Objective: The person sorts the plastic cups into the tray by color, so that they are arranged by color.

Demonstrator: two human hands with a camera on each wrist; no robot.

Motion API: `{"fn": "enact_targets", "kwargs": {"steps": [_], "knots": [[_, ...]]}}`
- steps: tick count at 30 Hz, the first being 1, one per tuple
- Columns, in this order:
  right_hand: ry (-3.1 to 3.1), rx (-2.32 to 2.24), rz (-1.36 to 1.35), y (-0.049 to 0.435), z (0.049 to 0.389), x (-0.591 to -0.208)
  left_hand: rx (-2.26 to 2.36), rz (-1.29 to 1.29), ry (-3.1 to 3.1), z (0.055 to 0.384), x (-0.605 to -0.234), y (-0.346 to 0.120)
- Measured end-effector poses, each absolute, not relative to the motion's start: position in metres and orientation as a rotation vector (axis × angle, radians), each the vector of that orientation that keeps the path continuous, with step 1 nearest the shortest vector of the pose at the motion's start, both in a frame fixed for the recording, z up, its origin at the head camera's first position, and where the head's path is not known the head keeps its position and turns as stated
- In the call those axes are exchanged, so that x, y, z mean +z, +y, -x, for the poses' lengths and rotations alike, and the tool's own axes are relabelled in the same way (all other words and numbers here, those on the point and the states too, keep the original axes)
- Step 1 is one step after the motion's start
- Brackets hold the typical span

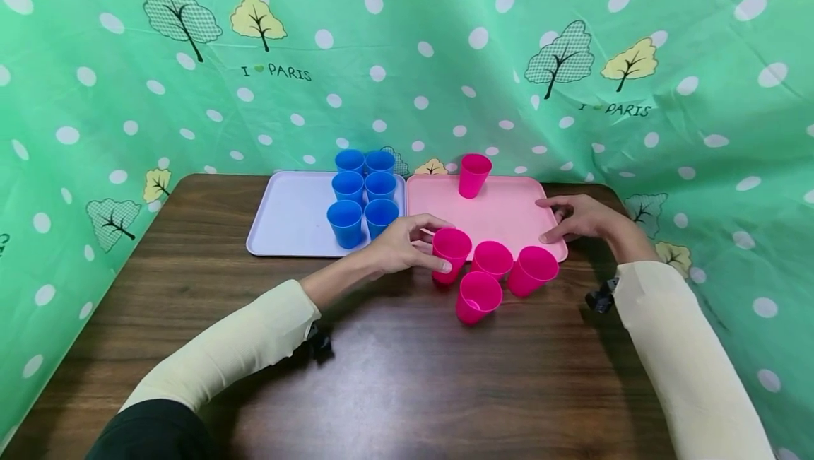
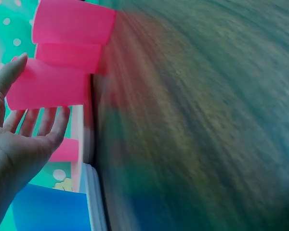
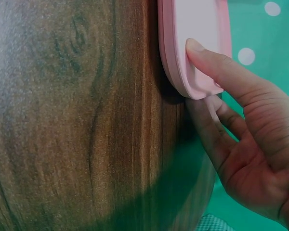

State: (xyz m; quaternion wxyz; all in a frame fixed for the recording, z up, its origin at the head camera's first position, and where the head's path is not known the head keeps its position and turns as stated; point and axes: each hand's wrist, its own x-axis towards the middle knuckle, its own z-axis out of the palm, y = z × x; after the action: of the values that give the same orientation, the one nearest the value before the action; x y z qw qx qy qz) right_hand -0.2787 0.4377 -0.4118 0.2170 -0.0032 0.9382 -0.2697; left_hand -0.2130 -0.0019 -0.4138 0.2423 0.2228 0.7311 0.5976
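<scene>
My left hand [image 1: 407, 244] is at a pink cup [image 1: 453, 251], its thumb across the near side and its fingers on the far side. In the left wrist view that cup [image 2: 48, 86] lies between thumb and fingers, the fingertips partly hidden behind it. At the tray's right end, my right hand [image 1: 581, 218] grips the pink tray [image 1: 509, 213]. The right wrist view has the thumb on top of the tray's rim [image 3: 183, 72] and the fingers beneath. Several more pink cups [image 1: 534, 269] stand by the tray's front edge; another pink cup [image 1: 474, 176] stands at its back.
Left of the pink tray lies a white tray [image 1: 289, 213], with several blue cups [image 1: 346, 223] in two columns on its right half. Both trays lie on a dark wooden table [image 1: 381, 389]. A green patterned cloth [image 1: 381, 43] hangs behind.
</scene>
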Motion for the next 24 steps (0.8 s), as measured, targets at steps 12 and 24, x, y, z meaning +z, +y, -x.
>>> {"fn": "enact_targets", "kwargs": {"steps": [12, 24], "knots": [[2.593, -0.759, 0.017, 0.436, 0.278, -0.411, 1.72, -0.49, 2.177, 0.213, -0.404, 0.02], [2.606, -0.756, 0.013, 0.436, 0.278, -0.411, 1.721, -0.376, 2.305, 0.217, -0.408, 0.048]]}}
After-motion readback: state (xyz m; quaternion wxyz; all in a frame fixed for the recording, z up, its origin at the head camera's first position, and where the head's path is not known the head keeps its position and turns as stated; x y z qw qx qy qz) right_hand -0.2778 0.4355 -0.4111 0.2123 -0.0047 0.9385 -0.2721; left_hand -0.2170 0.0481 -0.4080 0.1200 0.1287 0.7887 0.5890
